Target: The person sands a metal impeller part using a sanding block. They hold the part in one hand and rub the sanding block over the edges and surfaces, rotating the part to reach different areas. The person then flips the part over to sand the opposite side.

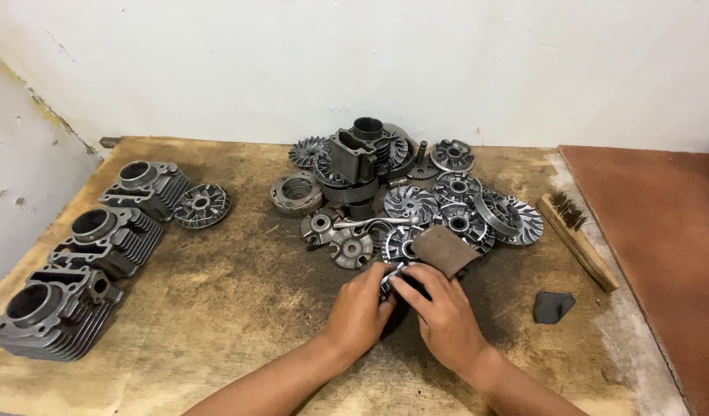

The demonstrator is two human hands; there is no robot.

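My left hand (360, 310) and my right hand (443, 312) meet over a small finned metal disc (391, 274) on the wooden board, both gripping it. My right hand also holds a brown piece of sandpaper (445, 249) that sticks up past the fingers. Most of the disc is hidden under my fingers. Just beyond my hands lies a pile of grey metal engine parts (404, 192): finned discs, a drum and a cylinder.
Three finned engine cylinders (100, 239) stand in a row at the left, with one finned disc (202, 206) beside them. A wire brush (576, 237) lies at the right, a dark scrap (552, 306) near it. The board (231, 323) is stained; a reddish surface (662, 231) borders it.
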